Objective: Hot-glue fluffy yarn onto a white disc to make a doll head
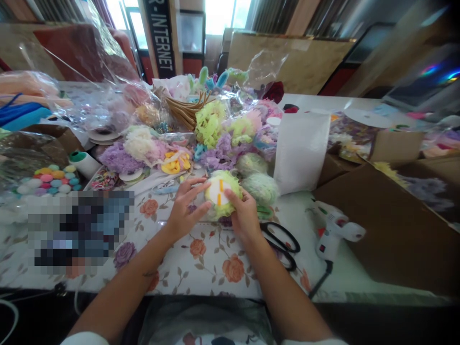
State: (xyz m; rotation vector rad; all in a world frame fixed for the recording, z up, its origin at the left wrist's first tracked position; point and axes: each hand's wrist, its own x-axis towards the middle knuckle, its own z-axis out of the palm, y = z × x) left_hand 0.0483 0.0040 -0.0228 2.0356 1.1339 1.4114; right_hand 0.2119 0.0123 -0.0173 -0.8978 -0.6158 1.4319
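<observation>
Between my hands is a round piece with yellow-green ruffled trim (233,181) around a white disc carrying yellow-orange strips (220,199). My right hand (246,213) grips its right side, thumb on the white face and fingers behind. On the opposite side, my left hand (187,206) steadies the rim between thumb and fingertips. Just beyond it lie pale green balls of yarn-like material (259,187). Black-handled scissors (282,242) rest beside my right wrist, their blades partly hidden.
A white glue gun (336,227) with a black cord lies at the right, before a brown cardboard box (391,225). Behind my hands are heaps of ruffled trim (212,124) and a white upright sheet (302,153). Coloured pompoms (53,179) and a thread spool (84,163) stand left.
</observation>
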